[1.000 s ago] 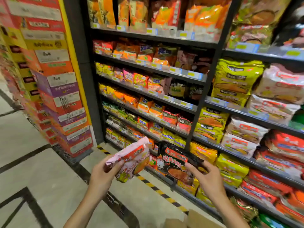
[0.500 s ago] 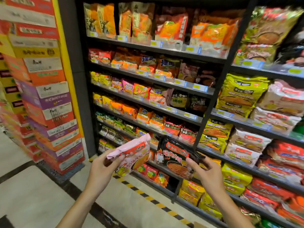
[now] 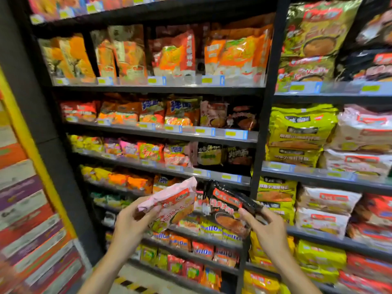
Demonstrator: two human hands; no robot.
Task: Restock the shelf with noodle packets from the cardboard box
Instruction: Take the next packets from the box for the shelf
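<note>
L hand [image 3: 129, 224] grips pink pkt [image 3: 171, 205], R hand [image 3: 268, 228] grips black pkt [image 3: 228, 211]; slot each w/ matching packs left of upright post [image 3: 259, 145], face-out.

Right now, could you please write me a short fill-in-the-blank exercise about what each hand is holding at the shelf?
1. The left hand holds a ____ noodle packet.
2. The right hand holds a ____ noodle packet.
3. Both packets are held up in front of the ____.

Missing words: pink; black; shelves
</note>
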